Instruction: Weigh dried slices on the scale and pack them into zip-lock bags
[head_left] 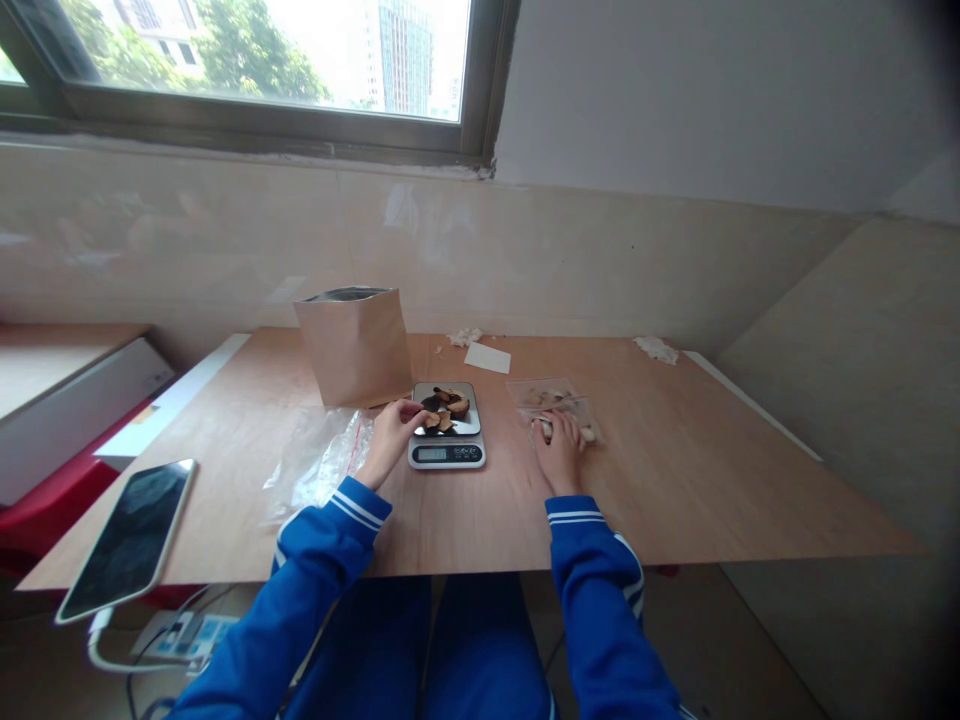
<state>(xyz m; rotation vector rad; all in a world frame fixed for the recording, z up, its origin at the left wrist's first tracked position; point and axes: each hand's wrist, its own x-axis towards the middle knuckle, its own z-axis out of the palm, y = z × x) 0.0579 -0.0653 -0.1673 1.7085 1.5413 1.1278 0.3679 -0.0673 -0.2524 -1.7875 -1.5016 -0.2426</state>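
My left hand (391, 437) is at the left edge of a digital kitchen scale (448, 456), its thumb and fingers pinched at a dried brown piece that looks like a mushroom slice. More dark and tan dried mushroom pieces (448, 405) lie heaped on the scale's shiny plate. To the right, my right hand (561, 452) rests on a clear zip bag (541, 392), fingers curled over it. Pale lumpy pieces show inside the bag; what lies under the palm is hidden. A crumpled clear plastic bag (319, 460) lies beside my left wrist.
An open brown paper pouch (356, 345) stands behind the scale to the left. Near the back lie a white card (487, 357) and crumpled white scraps (465, 337), with another scrap (656, 349) farther right. A tablet (129, 540) with a cable overlaps the table's left front edge.
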